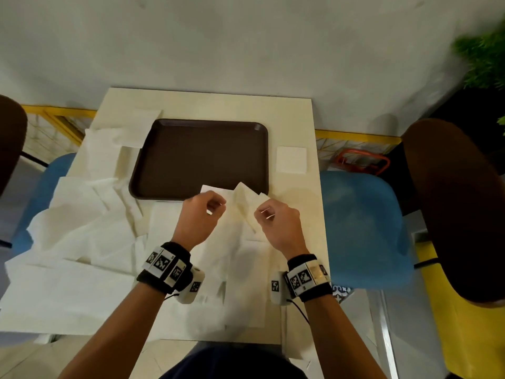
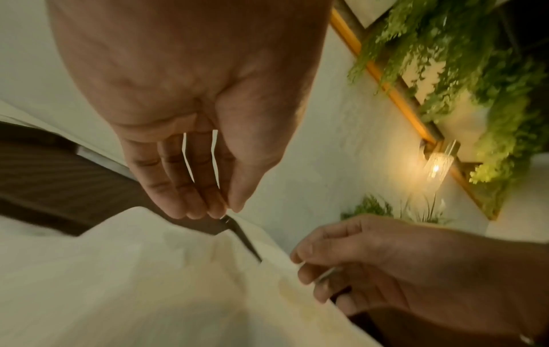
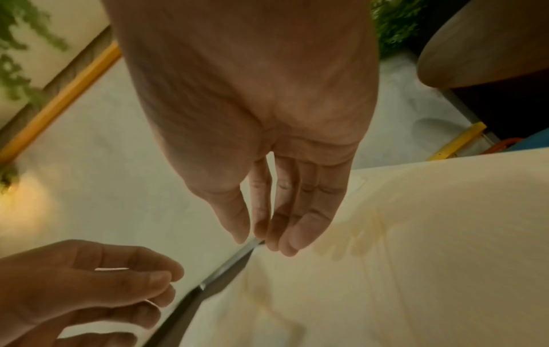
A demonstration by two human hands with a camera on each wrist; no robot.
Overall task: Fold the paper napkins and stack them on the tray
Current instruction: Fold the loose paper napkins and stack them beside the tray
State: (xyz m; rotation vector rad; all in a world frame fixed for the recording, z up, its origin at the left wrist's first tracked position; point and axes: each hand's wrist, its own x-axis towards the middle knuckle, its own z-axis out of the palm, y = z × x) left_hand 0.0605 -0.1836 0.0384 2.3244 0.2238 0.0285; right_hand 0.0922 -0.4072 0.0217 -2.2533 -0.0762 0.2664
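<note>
Pinching napkin (image 1: pixel 243 198), both hands' grip (image 1: pixel 200 214).

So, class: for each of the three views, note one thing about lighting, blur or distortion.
Head view: wide-angle lens bows the table edges, and the plant at the corner is smeared. Left wrist view: a lit wall lamp casts warm glare, and the napkin is soft with blur. Right wrist view: dim, with the left hand dark and out of focus.

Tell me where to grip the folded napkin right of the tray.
The folded napkin lies flat and square on the table, apart from the tray. Probably pinch its near edge from the right; that side is bare.
</note>
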